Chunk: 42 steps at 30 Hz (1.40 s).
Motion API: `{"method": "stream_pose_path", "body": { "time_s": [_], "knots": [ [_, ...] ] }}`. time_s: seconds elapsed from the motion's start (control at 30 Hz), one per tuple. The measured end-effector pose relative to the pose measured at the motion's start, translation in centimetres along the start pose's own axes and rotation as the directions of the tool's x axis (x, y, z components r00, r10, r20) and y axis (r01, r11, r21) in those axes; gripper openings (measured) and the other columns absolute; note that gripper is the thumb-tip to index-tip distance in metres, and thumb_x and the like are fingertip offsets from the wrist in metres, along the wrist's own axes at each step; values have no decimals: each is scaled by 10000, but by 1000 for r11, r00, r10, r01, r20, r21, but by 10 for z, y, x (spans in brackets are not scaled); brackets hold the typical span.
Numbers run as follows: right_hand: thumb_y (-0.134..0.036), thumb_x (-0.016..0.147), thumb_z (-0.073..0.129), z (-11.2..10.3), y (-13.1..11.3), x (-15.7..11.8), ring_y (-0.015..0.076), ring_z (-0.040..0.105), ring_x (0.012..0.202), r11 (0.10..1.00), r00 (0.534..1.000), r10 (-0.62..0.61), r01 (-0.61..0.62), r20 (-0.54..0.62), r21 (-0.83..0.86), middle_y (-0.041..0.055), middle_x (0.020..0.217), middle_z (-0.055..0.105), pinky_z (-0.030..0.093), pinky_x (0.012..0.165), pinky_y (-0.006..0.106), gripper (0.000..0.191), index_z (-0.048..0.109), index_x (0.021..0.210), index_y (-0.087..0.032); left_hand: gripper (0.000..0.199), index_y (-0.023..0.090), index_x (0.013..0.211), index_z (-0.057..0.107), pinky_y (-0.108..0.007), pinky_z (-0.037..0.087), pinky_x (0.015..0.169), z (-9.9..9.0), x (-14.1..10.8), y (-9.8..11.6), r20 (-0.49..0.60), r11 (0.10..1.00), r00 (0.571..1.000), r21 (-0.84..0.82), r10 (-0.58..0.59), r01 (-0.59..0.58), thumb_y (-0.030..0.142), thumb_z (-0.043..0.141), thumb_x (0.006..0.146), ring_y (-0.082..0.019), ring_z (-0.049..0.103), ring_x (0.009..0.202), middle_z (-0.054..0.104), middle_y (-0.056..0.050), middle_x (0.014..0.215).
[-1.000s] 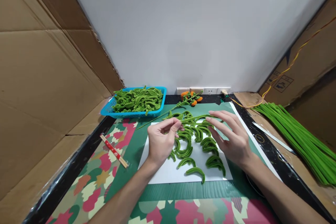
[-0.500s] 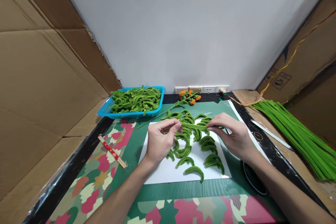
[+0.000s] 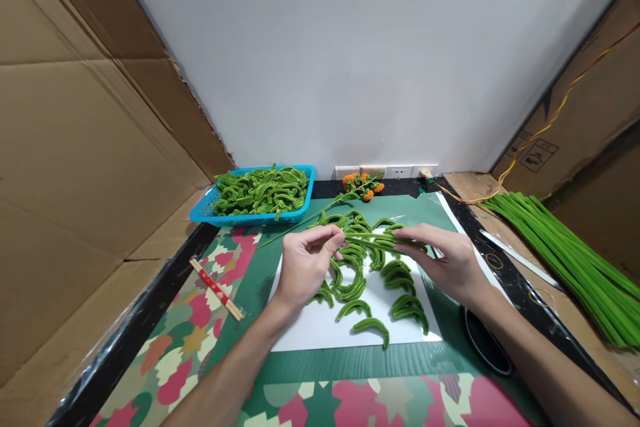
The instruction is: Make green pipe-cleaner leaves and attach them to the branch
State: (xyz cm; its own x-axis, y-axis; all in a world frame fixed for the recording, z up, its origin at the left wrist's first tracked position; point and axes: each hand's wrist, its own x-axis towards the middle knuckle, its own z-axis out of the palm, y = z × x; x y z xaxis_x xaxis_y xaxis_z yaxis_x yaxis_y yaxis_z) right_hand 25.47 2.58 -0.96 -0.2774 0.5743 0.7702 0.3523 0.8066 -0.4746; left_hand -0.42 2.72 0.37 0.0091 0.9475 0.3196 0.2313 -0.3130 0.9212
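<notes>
We hold a green pipe cleaner (image 3: 369, 241) stretched level between our two hands, just above the white sheet (image 3: 320, 327) in the middle of the table. Our left hand (image 3: 305, 267) pinches its left end between thumb and fingertips, the other fingers curled in; our right hand (image 3: 445, 263) closes narrowly on its right end, fingers laid flat and pointing toward the left hand. Under and around the strand lie many curved green pieces (image 3: 373, 330), short bent arcs scattered over the sheet, some touching each other, the nearest ones close to the sheet's front edge. The sheet rests on a green mat (image 3: 350, 363) with pink, cream and dark leaf shapes. Beyond the sheet, near the wall, lies a stem with orange blossoms (image 3: 364, 187). To the far left stands a blue basket (image 3: 305, 210) heaped with more bent green pieces. Left of the sheet a pair of wrapped chopsticks (image 3: 216, 289) lies slantwise on the mat. Well to the right, off the mat, a thick bundle of straight green pipe cleaners (image 3: 570, 260) lies on cardboard. A dark round object (image 3: 485, 343) shows just under our right forearm; we cannot tell what it is.
</notes>
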Motion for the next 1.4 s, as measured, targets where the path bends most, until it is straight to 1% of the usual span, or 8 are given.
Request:
{"method": "stream_pose_path", "body": {
  "time_s": [0.17,0.43,0.57,0.67,0.8,1.03,1.27,1.4],
  "knots": [
    [-62,935,745,-3,1,1,161,770,779,998,999,54,-54,-1,19,12,914,814,619,727,254,228,789,1056,-250,181,160,771,782,-215,505,523,-1,0,-2,3,1000,1000,1,11,-11,295,793,892,-140,653,556,743,-23,720],
    [-74,983,667,-6,2,-1,170,782,817,1000,1000,6,-6,24,4,27,936,815,624,733,258,241,792,1075,-258,170,151,769,801,-212,518,526,-1,2,0,-11,1000,1000,-1,8,-8,284,804,875,-132,628,566,758,-34,715],
    [-207,997,705,-4,3,-5,190,786,853,973,973,230,-230,-4,32,39,1046,820,642,696,283,224,767,1200,-279,193,156,882,825,-198,476,445,-1,2,-5,14,993,998,-102,-57,58,349,829,885,-134,648,562,785,-49,763],
    [-338,1004,714,-3,4,-6,182,760,771,887,896,443,-444,35,124,48,1033,801,628,596,279,305,722,1303,-274,231,157,920,824,-191,467,404,-1,3,-11,24,975,994,-193,-107,109,380,856,868,-141,671,556,795,-58,782],
    [-423,1003,712,-4,8,-5,180,725,714,777,823,555,-565,121,276,43,937,763,628,569,295,340,712,1298,-253,251,140,897,831,-177,473,399,-2,7,-14,41,951,988,-268,-151,156,370,901,824,-133,667,532,778,-56,715],
    [-457,984,736,-5,12,-2,197,732,739,714,808,569,-577,152,396,59,947,772,646,625,329,398,703,1317,-241,317,126,911,815,-161,447,383,-7,9,-12,77,894,968,-372,-240,251,367,949,755,-119,664,528,817,-100,827],
    [-431,956,777,-11,10,4,163,681,549,643,776,620,-587,116,492,2,680,717,575,492,262,316,766,1182,-209,321,115,925,813,-156,448,382,-6,8,-13,127,847,949,-427,-290,316,381,926,786,-111,672,535,817,-117,877],
    [-445,933,800,-13,10,6,197,747,608,574,761,637,-574,122,584,21,731,741,632,514,286,304,787,1127,-211,349,109,938,803,-161,456,371,-4,9,-15,147,826,940,-449,-308,341,366,949,751,-118,675,534,806,-106,853]
  ]
}}
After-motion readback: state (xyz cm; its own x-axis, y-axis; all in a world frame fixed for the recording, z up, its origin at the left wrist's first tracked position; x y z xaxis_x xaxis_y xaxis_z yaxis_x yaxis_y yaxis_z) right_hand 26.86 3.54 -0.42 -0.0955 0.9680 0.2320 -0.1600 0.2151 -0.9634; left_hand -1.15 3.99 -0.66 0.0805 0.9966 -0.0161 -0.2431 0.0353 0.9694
